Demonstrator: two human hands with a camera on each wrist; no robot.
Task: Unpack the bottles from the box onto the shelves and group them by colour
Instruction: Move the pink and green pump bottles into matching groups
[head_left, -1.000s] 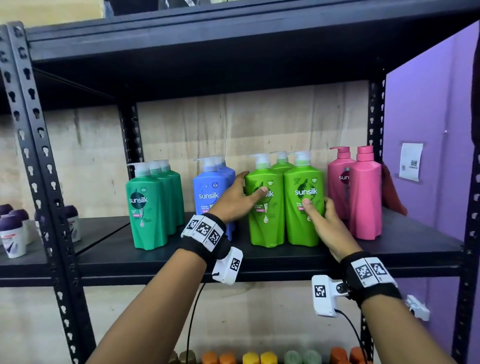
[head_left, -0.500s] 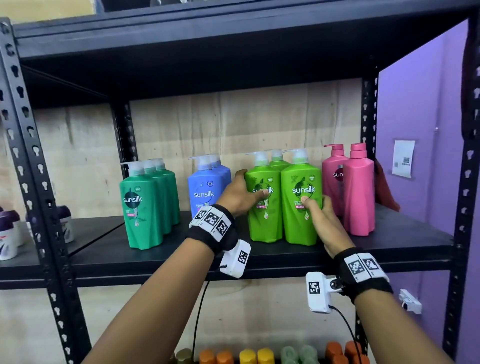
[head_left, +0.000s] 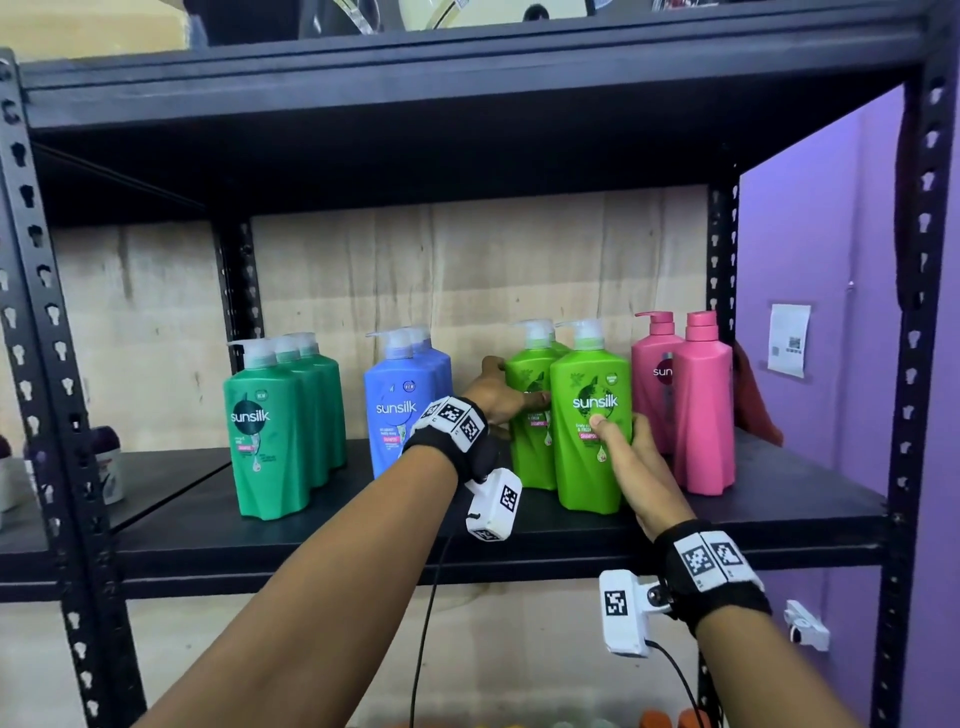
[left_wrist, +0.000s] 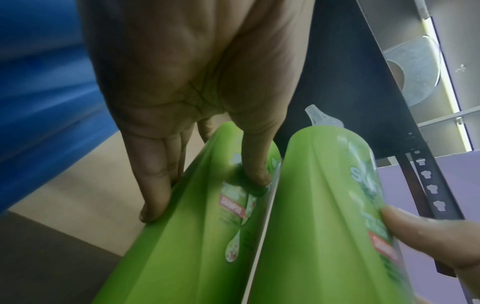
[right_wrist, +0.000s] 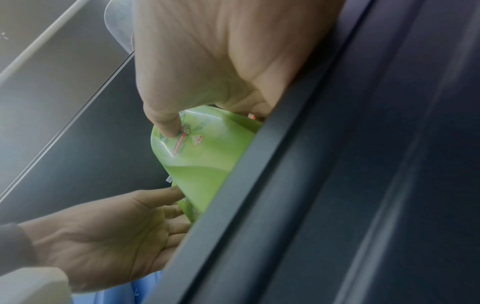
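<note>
Black metal shelf (head_left: 753, 512) carries all bottles upright, sorted by colour. Nearest the edge, the right hand (head_left: 631, 462) holds the front lime-green bottle (head_left: 589, 415), thumb pressed on its label and fingers wrapped round its right side; just behind and to the left, the left hand (head_left: 496, 397) grips the second lime-green bottle (head_left: 530, 415), thumb across its front and fingers along its left side, the two bottles touching. Flanking them stand the dark green bottles (head_left: 275, 431) at far left, blue bottles (head_left: 400, 400) beside the left hand, and pink bottles (head_left: 698, 405) just right of the grasped pair.
</note>
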